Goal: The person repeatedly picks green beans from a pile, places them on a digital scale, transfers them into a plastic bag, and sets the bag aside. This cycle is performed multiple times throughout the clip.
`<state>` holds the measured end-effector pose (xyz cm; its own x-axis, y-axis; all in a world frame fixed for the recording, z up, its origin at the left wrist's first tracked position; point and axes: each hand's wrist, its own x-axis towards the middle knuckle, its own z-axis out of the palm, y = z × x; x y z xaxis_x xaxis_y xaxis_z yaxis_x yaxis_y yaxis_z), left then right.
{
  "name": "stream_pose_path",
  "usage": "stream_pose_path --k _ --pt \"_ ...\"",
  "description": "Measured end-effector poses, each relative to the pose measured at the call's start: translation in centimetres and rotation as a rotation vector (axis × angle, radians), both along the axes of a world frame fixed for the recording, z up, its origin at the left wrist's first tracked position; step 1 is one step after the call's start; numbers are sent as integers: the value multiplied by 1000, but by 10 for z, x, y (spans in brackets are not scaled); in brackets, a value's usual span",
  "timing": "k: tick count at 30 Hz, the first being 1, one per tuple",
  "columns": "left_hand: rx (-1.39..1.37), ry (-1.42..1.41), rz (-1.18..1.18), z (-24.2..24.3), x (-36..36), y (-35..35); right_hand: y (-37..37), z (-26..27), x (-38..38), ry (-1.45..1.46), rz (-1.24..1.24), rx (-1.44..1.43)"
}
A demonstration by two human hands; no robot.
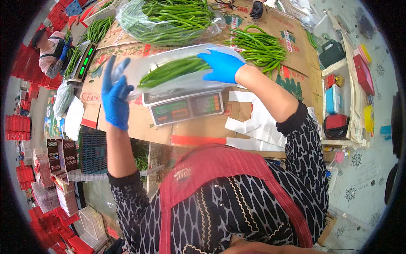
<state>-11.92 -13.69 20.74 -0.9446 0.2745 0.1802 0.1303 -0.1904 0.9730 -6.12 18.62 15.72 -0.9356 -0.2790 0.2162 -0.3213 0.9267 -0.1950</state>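
Observation:
A bundle of long green peppers (174,71) lies in a clear plastic bag (190,50), over a digital weighing scale (187,106). My right hand (223,65), in a blue glove, rests with spread fingers on the bag at the peppers' right end. At the bag's left, open end is my left hand (116,92), also gloved in blue, its fingers apart and blurred; whether it pinches the film cannot be told. A loose pile of green peppers (260,47) lies right of the bag. Beyond it, a large open plastic bag (127,22) holds many more peppers.
White plastic bags (263,120) lie at the table's near right edge. Flattened cardboard (193,128) covers the table. A second scale with a green display (85,62) stands far left, near a co-worker (52,52). Another person's black-gloved hand (257,10) is at the far edge. A foam box (350,127) stands right.

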Motion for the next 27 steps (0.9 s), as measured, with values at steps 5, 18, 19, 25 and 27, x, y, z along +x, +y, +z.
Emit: stream_pose_path --k 5,18,19,25,27 --pt "-99 94 129 -33 -3 -31 -18 23 -2 -69 33 -284" --pt "-606 444 349 -52 41 -31 40 -24 30 18 -532 -585" --pt "-685 515 402 -59 31 -25 39 -33 26 -53 -599 -585" --pt "-216 87 -15 -4 24 5 33 30 47 -76 -47 -1215" --pt "-146 152 -80 33 38 25 22 82 67 69 -8 -1044"
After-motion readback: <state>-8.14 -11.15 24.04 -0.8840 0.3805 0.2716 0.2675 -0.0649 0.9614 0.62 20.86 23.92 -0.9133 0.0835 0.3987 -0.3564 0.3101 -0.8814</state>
